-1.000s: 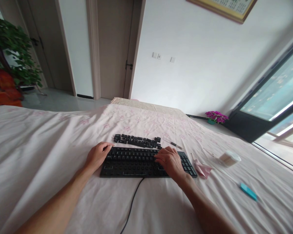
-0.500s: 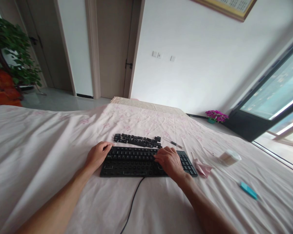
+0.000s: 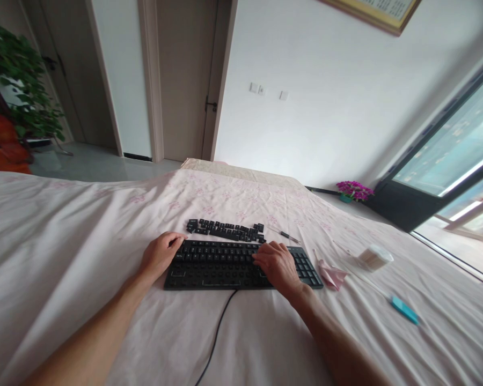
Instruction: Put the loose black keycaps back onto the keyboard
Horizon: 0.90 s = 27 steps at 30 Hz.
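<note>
A black keyboard (image 3: 219, 258) lies on the pale bedsheet, its lower rows stripped of keycaps and its upper rows and number pad still fitted. At its upper left corner my left hand (image 3: 161, 254) is closed, with thumb and curled fingers against the edge. My right hand (image 3: 278, 266) rests over the right part of the main keys, fingers bent together and fingertips on the key row; anything between them is hidden. Just behind the keyboard lie several loose black keycaps (image 3: 225, 231), including a long space bar. A thin wire tool with a dark handle (image 3: 284, 234) sits beyond my right hand.
Right of the keyboard are a pink cloth (image 3: 332, 275), a clear tub of what look like cotton swabs (image 3: 375, 258) and a blue-handled tool (image 3: 404, 310). A black cable (image 3: 217, 332) runs from the keyboard's front edge towards me.
The view has shifted slightly. Both hands keep nearly the same place on the keyboard, and nothing else has visibly moved.
</note>
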Motion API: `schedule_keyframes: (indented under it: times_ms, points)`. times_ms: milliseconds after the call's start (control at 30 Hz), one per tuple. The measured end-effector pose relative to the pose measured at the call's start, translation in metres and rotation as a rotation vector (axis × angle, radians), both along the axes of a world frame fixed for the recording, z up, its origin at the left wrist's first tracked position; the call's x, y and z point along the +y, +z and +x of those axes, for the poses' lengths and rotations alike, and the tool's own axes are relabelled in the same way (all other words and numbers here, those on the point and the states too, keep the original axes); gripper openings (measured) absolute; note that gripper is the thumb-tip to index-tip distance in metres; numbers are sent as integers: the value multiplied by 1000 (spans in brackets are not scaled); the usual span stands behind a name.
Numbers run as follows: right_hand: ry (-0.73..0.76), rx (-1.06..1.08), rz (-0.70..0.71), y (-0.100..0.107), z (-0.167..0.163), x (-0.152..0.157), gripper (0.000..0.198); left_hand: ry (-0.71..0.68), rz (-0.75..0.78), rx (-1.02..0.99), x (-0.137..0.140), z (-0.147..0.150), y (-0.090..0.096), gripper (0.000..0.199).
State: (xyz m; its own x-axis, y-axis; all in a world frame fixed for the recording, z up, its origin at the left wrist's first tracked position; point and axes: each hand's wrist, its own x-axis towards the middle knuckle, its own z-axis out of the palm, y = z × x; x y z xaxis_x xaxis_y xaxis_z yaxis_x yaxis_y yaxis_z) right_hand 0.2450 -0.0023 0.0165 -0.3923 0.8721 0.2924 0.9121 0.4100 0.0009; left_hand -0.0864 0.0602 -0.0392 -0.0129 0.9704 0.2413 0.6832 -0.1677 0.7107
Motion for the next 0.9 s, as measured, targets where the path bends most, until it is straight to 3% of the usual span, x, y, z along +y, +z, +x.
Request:
schedule_keyframes:
  times_ms: [267,467,667,800,900]
  points:
    - [0,-108,3,2,-5,-9,21,-6,-1,4,-1,0,2,35]
    - [-45,-234,18,1,-13,-20,36,0,-3,10,0,0,1,34]
    - [-83,-208,-3,-7,-16,-25,39,5,4,5,0,0,0,33]
    - [-64,-121,-63,6,-8,-12,33,-3,7,-10,0,0,-1,34]
    - [-128,-20,-40,19,6,19,32,-2,12,-13,1,0,-1,34]
